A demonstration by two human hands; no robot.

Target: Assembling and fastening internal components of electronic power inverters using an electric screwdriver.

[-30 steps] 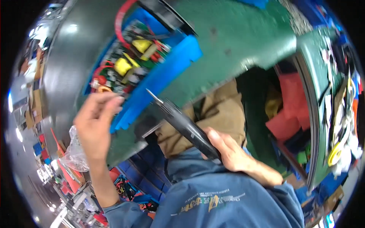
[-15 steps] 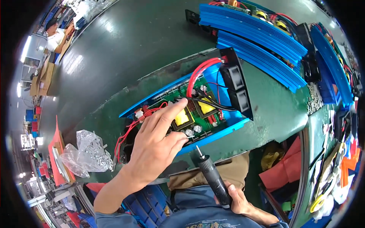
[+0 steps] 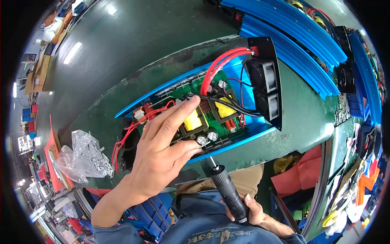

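A blue metal housing (image 3: 239, 140) lies on the bench with a green circuit board (image 3: 211, 118) inside. Over the board's left part reaches my left hand (image 3: 160, 152), fingers stretched and apart. Its index fingertip is at the black wires (image 3: 231, 105), beside a yellow-wrapped transformer (image 3: 192, 122). The thumb rests by the near wall, close to round capacitors (image 3: 202, 140). My right hand (image 3: 255, 211) is wrapped round a black electric screwdriver (image 3: 227, 189). The screwdriver's bit points up at the housing's near wall; whether it touches a screw I cannot tell.
A black end plate with two fans (image 3: 266, 87) closes the housing's right end. More blue housings (image 3: 292, 53) stand at the far right, near loose screws (image 3: 342, 114). A clear plastic bag of small metal parts (image 3: 91, 156) lies at the left. A person (image 3: 53, 30) is at the far left.
The view has shifted a little, so the housing appears slightly larger and its fan end further right. Both hands keep much the same pose, with the screwdriver still at the near wall.
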